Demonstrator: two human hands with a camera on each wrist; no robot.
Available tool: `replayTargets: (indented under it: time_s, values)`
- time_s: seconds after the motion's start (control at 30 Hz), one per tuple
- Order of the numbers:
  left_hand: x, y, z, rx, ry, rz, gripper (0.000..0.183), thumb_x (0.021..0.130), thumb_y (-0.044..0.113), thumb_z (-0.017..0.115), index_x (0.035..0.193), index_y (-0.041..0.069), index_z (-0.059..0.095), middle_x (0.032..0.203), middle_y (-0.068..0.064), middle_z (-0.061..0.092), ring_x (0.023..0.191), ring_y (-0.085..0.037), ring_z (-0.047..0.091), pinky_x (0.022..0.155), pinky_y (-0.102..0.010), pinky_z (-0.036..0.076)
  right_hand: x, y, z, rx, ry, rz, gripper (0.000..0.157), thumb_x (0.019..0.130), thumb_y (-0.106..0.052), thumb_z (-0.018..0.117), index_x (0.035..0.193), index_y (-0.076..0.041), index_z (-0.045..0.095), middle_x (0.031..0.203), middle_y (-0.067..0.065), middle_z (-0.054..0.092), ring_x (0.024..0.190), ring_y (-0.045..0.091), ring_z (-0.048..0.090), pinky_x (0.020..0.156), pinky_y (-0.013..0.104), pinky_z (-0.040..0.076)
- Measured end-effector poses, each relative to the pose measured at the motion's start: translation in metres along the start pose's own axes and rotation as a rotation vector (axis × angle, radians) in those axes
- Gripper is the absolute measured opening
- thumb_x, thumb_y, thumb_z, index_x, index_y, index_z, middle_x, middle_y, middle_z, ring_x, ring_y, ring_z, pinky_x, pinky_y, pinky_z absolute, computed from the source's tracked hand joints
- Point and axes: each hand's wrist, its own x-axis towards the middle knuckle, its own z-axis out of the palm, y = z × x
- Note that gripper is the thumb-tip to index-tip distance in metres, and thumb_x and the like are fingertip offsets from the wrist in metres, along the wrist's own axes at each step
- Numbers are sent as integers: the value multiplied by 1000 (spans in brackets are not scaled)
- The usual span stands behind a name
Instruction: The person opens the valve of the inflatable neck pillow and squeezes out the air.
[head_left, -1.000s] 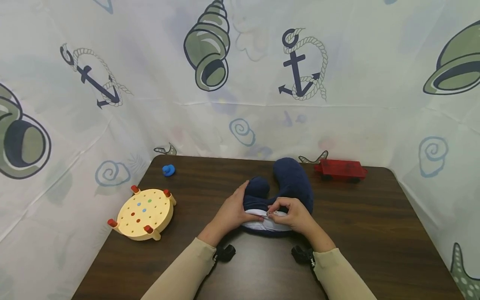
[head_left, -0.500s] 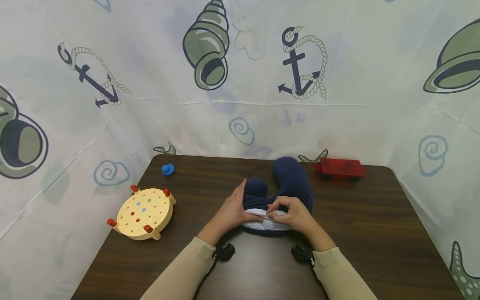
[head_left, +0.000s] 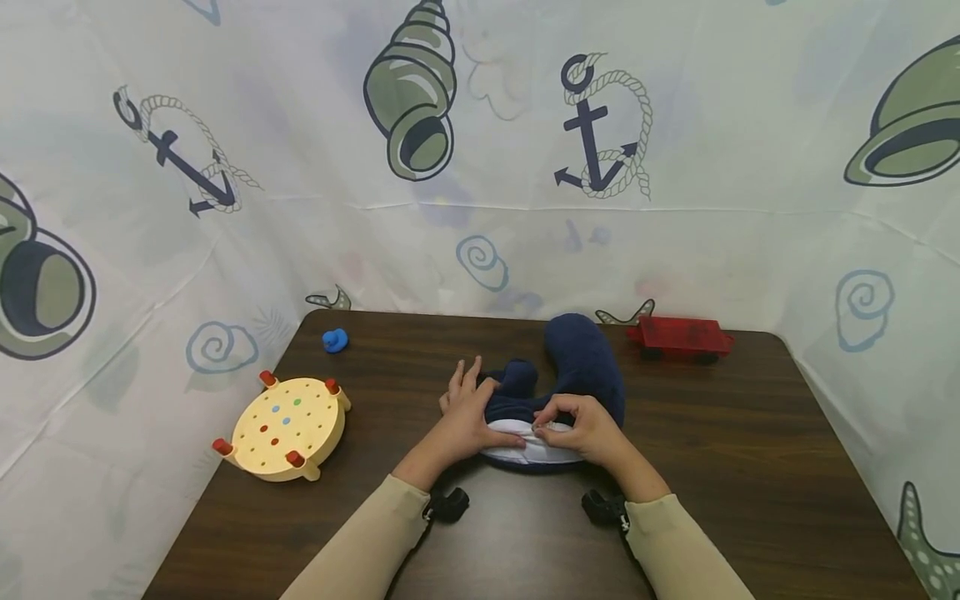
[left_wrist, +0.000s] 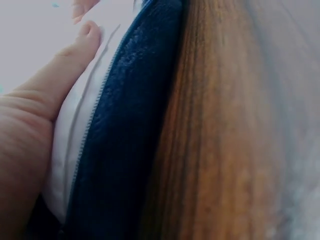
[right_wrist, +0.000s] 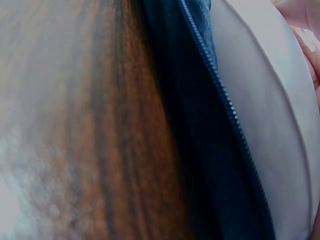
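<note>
A navy neck pillow (head_left: 587, 358) lies on the table with its zipper (right_wrist: 231, 107) parted along the near side, baring the white inner lining (head_left: 517, 454). My left hand (head_left: 465, 421) spreads its fingers over the pillow's left part, and its thumb (left_wrist: 67, 67) lies along the white lining. At the middle of that lining, my right hand (head_left: 581, 427) pinches a small shiny thing (head_left: 536, 427) between thumb and forefinger; I cannot tell its kind. The right wrist view catches only a bit of fingers (right_wrist: 302, 15) at its right edge.
On the left stands a round yellow pegboard toy (head_left: 288, 425) with red-tipped legs pointing up. A small blue toy (head_left: 335, 340) sits at the far left corner. Along the back edge on the right is a red toy wagon (head_left: 686, 337). Printed cloth hangs around the dark wooden table (head_left: 750, 467).
My left hand's fingers have lifted and spread away from the pillow, while its thumb stays on the white lining. The right hand keeps its pinch in the same place.
</note>
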Motion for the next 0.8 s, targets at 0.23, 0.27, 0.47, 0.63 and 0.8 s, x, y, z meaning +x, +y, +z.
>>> replayTargets:
  time_s: [0.23,0.27,0.47,0.63,0.8]
  values:
    - [1,1,0,83,0,2,119,67,76,94,159,17,47,164,-14,50,161,-43,34,127,-75,13,0,-1,2,-12,-2,1,15,89,-13,92,94,-24,83,99,-5,82,103,14,75,102,21,54]
    - [1,1,0,75,9,-1,123,66,75,95,162,18,44,160,-13,52,155,-41,41,125,-73,20,0,-1,2,-14,-2,-1,15,89,-13,92,94,-23,83,99,-4,82,103,14,75,102,21,54]
    - [1,1,2,39,45,11,147,62,66,101,176,35,14,146,-16,56,124,-34,50,98,-59,36,-1,1,3,-23,-10,-13,15,89,-12,91,94,-23,83,99,-4,83,99,14,75,98,22,56]
    - [1,1,0,90,31,53,144,65,66,100,170,59,1,143,-26,55,122,-39,52,95,-60,37,0,1,3,-20,-15,-18,15,89,-10,91,94,-23,83,99,-4,83,98,15,75,97,22,56]
    - [1,2,-1,63,16,52,143,66,64,100,172,56,6,154,-29,53,131,-42,53,98,-61,36,0,2,2,-19,-10,-25,16,89,-11,91,94,-23,83,99,-4,83,99,15,75,97,22,56]
